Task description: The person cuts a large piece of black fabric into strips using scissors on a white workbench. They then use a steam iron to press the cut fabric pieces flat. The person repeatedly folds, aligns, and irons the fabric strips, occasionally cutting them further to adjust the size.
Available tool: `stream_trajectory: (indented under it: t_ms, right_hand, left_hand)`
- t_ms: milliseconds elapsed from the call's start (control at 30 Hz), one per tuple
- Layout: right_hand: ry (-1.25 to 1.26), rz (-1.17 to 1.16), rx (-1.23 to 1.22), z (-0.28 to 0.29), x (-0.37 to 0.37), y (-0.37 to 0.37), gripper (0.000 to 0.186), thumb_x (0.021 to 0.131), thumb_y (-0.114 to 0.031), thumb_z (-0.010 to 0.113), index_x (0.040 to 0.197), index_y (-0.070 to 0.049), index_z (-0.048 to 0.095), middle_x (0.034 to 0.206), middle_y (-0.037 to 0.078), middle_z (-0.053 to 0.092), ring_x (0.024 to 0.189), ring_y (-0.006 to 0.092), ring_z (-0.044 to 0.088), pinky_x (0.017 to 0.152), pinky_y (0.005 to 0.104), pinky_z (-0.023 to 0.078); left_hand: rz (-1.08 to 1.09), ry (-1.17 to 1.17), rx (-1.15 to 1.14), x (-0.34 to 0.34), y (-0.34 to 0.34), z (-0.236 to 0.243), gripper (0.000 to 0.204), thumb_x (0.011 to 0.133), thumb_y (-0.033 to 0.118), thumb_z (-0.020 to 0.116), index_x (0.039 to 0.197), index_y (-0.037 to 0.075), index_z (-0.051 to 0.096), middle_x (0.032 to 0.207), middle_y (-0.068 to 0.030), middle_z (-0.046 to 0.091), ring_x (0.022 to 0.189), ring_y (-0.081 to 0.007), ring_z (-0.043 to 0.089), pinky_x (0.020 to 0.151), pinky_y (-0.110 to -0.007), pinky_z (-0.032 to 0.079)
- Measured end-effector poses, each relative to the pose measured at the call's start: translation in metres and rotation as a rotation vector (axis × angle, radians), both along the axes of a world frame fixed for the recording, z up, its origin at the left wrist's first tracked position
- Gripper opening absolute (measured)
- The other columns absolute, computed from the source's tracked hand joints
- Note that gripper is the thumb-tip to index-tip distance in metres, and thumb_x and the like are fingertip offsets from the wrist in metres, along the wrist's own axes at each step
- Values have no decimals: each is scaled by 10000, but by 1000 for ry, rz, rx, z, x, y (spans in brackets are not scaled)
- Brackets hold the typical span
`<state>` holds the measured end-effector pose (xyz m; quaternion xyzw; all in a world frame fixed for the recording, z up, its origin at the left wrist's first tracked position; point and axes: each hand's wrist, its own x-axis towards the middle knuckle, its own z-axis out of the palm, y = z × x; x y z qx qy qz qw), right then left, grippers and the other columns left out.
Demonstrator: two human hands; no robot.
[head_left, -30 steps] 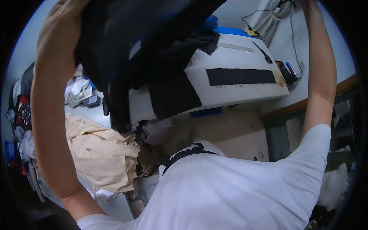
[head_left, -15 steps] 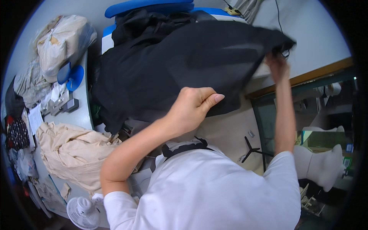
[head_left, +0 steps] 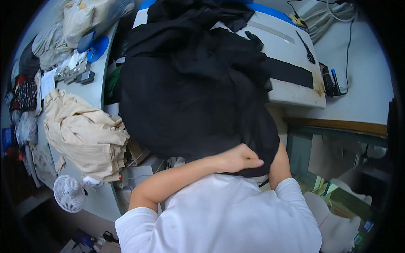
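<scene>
A large black cloth (head_left: 181,101) hangs from the white work surface (head_left: 291,95) down toward my body, its far part bunched in folds. Close to my waist, my left hand (head_left: 241,159) is closed in a pinch at the cloth's near lower edge. My right forearm (head_left: 280,165) goes up behind the right side of the cloth, which covers that hand and its fingers. On the surface beyond lie black-handled scissors (head_left: 310,55) and a flat black strip (head_left: 291,72).
To the left, a side table bears crumpled cream cloth (head_left: 84,130), a small white fan (head_left: 69,193) and a stuffed plastic bag (head_left: 86,21). Cables (head_left: 333,21) lie at the far right. A wooden-edged ledge (head_left: 337,125) and pale dress forms (head_left: 337,227) stand right.
My right hand has come from the far right toward my body and gone behind the cloth. The cloth has swung nearer, uncovering the scissors and black strip. My left hand is lower.
</scene>
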<state>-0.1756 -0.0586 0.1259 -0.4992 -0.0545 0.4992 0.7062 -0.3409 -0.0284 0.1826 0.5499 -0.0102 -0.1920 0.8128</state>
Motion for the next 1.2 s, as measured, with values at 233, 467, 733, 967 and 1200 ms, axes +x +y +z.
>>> stream_trajectory:
  t_ms: [233,467,733,967,1200]
  right_hand:
    - [-160,174,-233,-29,35,-76,339,903,-304,620,1039,1,680,995,158,686,926,276,670,851,389,529]
    - [-275,446,-578,-68,36,-140,307,892,-280,630,952,12,705,895,162,704,847,272,692,800,377,543]
    - [-1019,1103,-953,-54,75,-119,271,903,-227,600,832,10,709,672,117,694,643,244,691,662,371,545]
    - [-1293,318,-334,-18,12,196,256,940,-239,621,1057,-24,694,924,153,705,831,301,686,748,345,527]
    - [-1226,532,-516,-69,-41,347,484,838,-400,730,1070,20,671,1055,182,700,964,321,661,849,400,502]
  left_hand:
    - [935,512,-251,-72,112,-63,449,980,411,583,1171,5,588,1053,-134,638,914,-245,673,863,-419,571]
    - [1386,504,-671,-17,201,-133,440,978,294,553,1310,4,542,1279,-184,597,1113,-310,610,965,-444,501]
    - [1074,296,579,-101,150,-175,181,844,25,593,965,-81,676,954,-284,689,915,-351,702,791,-390,513]
    - [781,452,737,-137,156,-163,298,721,-96,480,963,-65,652,924,-313,643,888,-395,673,763,-412,517]
    - [550,435,811,-145,166,-140,150,728,29,558,778,-74,655,884,-326,628,844,-492,617,789,-519,498]
